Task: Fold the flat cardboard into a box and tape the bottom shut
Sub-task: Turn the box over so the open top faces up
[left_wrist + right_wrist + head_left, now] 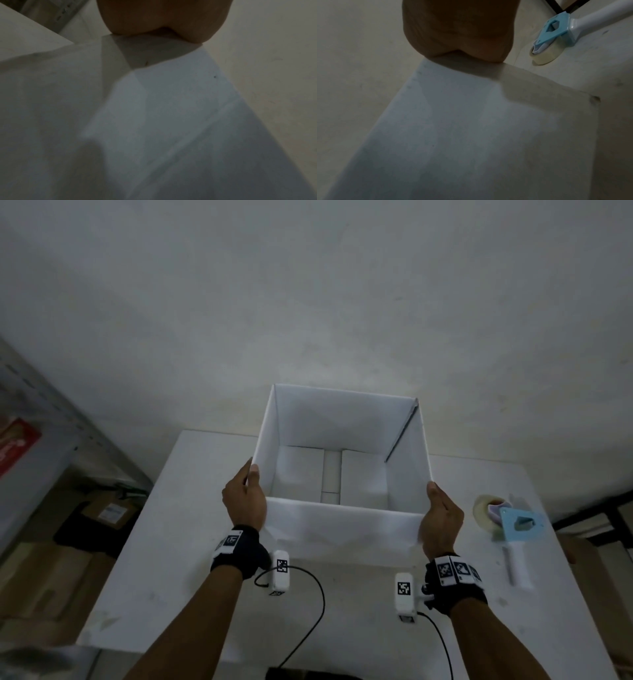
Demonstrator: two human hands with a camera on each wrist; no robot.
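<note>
A white cardboard box (pixel 342 529) stands upright on the white table (pixel 185 559) with its top open. Inside, its bottom flaps lie folded flat with a strip between them. My left hand (pixel 245 498) grips the near-left corner, thumb at the rim and fingers hidden behind the left wall. My right hand (pixel 442 518) holds the near-right corner, thumb up along the edge. A tape dispenser (pixel 507 525) with a blue plate, white handle and clear roll lies to the right of the box. The wrist views show a palm (pixel 154 17) (pixel 453 27) against the box wall (pixel 171 121) (pixel 453 135) and the tape dispenser (pixel 554 40).
A grey wall rises just behind the table. A metal shelf (pixel 41 419) stands at the left with brown cartons (pixel 51 583) on the floor below. Black cables (pixel 318 604) run from the wrist cameras across the near table.
</note>
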